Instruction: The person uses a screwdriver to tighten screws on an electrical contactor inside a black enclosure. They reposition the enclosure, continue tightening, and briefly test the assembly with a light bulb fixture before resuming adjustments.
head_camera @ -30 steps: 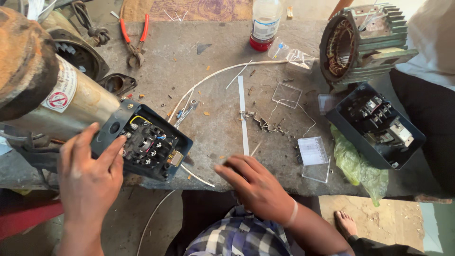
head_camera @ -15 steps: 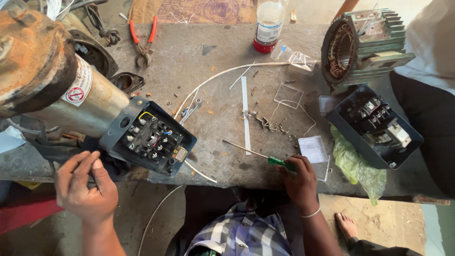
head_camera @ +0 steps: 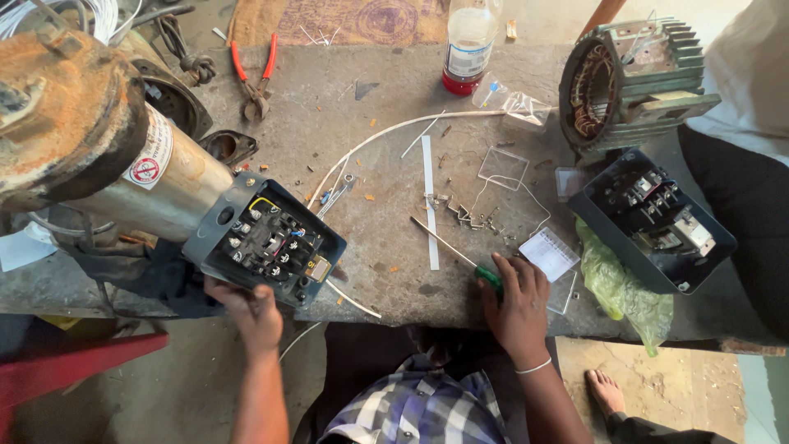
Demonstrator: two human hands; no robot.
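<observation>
My left hand (head_camera: 249, 311) grips the lower edge of an open dark grey terminal box (head_camera: 265, 240) with wires and screw terminals inside. The box is fixed to a steel cylindrical motor body (head_camera: 164, 177) with a rusty end cap (head_camera: 62, 115). My right hand (head_camera: 518, 300) rests on the concrete bench (head_camera: 386, 148) with its fingers closed around the green handle of a screwdriver (head_camera: 456, 251). The screwdriver's shaft points up and left across the bench.
A second open terminal box (head_camera: 653, 218) and a green finned motor housing (head_camera: 633, 82) lie at right. Red-handled pliers (head_camera: 255, 74), a plastic bottle (head_camera: 468, 41), a white strip (head_camera: 429, 201), loose screws and wire bits lie about. Another person's dark clothing (head_camera: 744, 181) shows at the right edge.
My right hand moved right and took hold of the screwdriver. My left hand slid from the top of the terminal box down to its lower edge.
</observation>
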